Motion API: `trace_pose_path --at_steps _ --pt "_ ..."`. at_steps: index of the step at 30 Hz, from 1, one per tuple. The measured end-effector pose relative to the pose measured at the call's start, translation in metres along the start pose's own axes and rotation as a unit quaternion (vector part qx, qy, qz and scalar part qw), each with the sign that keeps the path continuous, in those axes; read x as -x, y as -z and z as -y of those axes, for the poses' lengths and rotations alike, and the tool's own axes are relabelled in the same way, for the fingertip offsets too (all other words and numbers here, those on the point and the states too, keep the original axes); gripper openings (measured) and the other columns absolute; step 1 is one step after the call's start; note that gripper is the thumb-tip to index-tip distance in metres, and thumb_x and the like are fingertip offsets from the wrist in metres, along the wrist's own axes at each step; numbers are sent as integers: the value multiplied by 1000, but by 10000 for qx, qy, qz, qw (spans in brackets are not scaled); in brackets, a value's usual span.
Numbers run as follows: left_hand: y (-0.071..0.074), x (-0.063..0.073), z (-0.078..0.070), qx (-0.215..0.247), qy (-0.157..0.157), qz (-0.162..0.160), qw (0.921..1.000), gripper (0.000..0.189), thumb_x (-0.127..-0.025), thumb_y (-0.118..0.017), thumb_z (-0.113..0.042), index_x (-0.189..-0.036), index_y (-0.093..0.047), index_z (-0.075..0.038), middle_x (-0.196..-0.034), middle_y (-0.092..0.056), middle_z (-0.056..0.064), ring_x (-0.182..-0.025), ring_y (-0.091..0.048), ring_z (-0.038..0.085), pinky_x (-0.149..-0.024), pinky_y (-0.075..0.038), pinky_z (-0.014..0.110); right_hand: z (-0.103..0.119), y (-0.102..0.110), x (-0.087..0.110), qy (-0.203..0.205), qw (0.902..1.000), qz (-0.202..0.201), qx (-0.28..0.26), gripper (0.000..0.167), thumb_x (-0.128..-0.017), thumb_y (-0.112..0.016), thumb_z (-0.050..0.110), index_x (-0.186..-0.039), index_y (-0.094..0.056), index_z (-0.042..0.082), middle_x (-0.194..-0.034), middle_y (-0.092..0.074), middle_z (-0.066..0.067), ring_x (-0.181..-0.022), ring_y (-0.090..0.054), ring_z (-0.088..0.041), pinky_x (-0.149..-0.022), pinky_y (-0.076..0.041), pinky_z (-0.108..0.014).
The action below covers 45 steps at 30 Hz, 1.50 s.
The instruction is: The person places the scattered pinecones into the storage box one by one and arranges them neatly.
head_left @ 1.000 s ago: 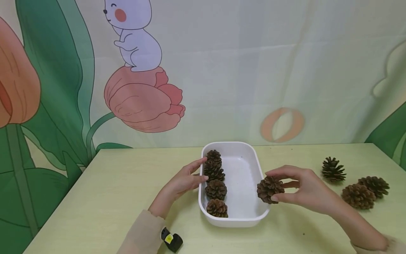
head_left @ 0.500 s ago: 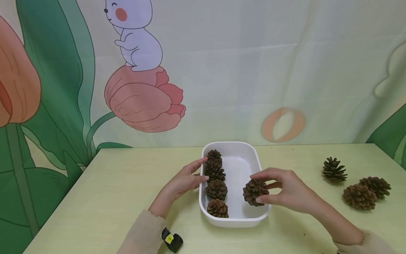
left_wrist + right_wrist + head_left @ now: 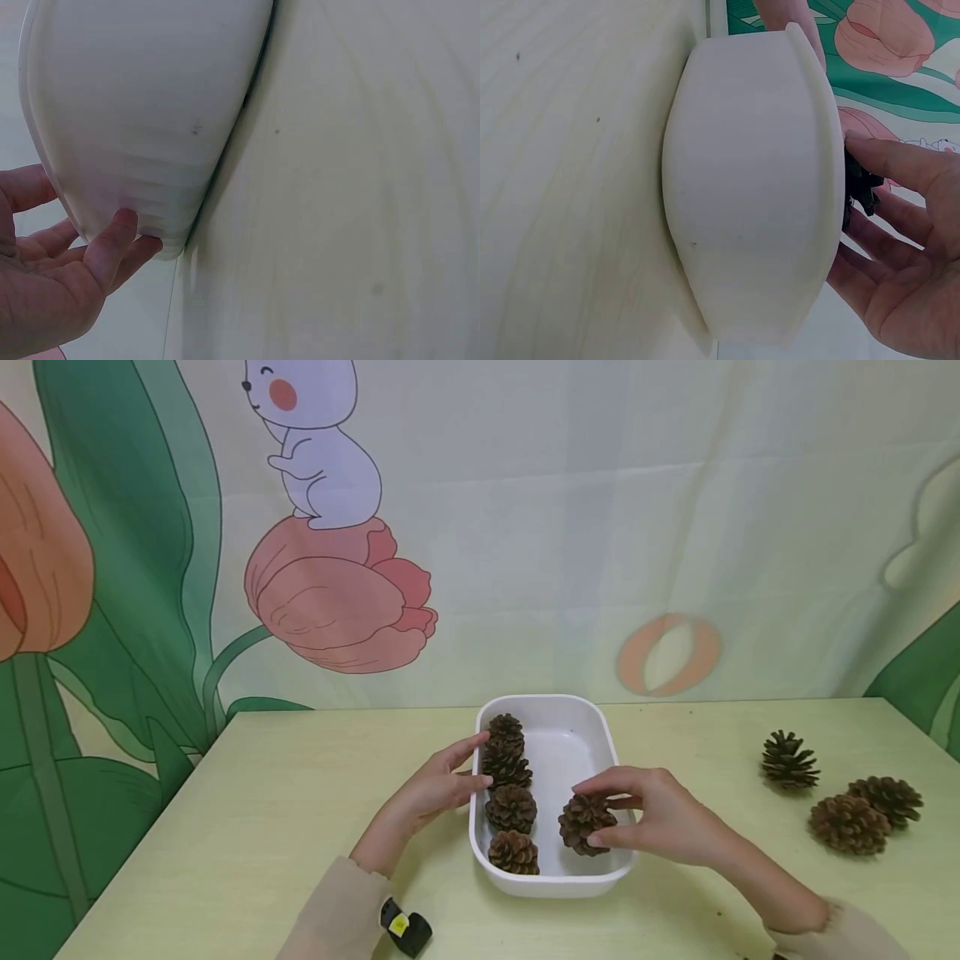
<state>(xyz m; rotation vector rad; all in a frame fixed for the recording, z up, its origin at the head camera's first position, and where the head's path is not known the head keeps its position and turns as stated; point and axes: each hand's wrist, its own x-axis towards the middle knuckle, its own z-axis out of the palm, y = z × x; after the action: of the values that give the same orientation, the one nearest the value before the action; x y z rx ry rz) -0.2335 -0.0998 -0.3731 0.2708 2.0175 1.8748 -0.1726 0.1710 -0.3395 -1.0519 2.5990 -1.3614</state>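
Note:
A white plastic tub (image 3: 564, 883) stands on the table, with several brown pine cones (image 3: 512, 809) in a row along its left side. My left hand (image 3: 442, 783) grips the tub's left rim; in the left wrist view some fingers (image 3: 112, 244) lie against the outer wall. The right hand (image 3: 660, 817) reaches over the right rim and holds another pine cone (image 3: 585, 823) between thumb and fingers, inside the tub's outline. From the right wrist, that cone is mostly hidden behind the tub wall (image 3: 750, 172), only its dark scales showing.
Three more pine cones lie on the pale table (image 3: 300, 827) at the right: one (image 3: 789, 762) apart, and a pair (image 3: 849, 825) side by side. A black device with a yellow label (image 3: 406, 927) sits at the left sleeve. Behind hangs a printed cloth (image 3: 525, 568).
My right hand has carried its pine cone leftward and lower, from over the right rim into the tub's outline. The left hand and the tub stay where they were.

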Motion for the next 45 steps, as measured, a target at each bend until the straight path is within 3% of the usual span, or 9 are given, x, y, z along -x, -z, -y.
trace_pose_path --at_steps 7,12,32,45 --pt "1 0 0 -42 7 -27 10000 62 -87 -54 5 -142 -31 -9 -150 -9 20 -123 -37 42 -97 -41 44 -2 -6 -3 -45 9999 150 -30 41 -71 -77 12 -107 -63 -4 -104 -65 -13 -96 -62 -22 -83 -52 -29" --pt "2 0 -1 -39 25 -45 10000 62 -87 -54 5 -143 -30 -9 -150 -9 20 -123 -38 42 -97 -41 43 0 -7 -5 -99 9993 263 255 40 -71 -77 11 -106 -64 -2 -104 -65 -11 -97 -61 -24 -85 -51 -31" --pt "1 1 -2 -4 23 -18 10000 62 -87 -53 6 -143 -29 -8 -150 -8 22 -124 -36 43 -98 -40 44 -1 -13 -10 66 9868 872 1366 36 -70 -77 13 -103 -68 3 -100 -67 -5 -93 -62 -20 -78 -54 -33" --pt "0 0 -1 -22 -16 27 10000 62 -87 -53 5 -143 -29 -8 -150 -9 21 -125 -34 44 -98 -40 45 -3 -13 -13 179 9810 1139 1560 35 -68 -78 12 -101 -68 3 -97 -68 -5 -90 -62 -18 -76 -54 -29"
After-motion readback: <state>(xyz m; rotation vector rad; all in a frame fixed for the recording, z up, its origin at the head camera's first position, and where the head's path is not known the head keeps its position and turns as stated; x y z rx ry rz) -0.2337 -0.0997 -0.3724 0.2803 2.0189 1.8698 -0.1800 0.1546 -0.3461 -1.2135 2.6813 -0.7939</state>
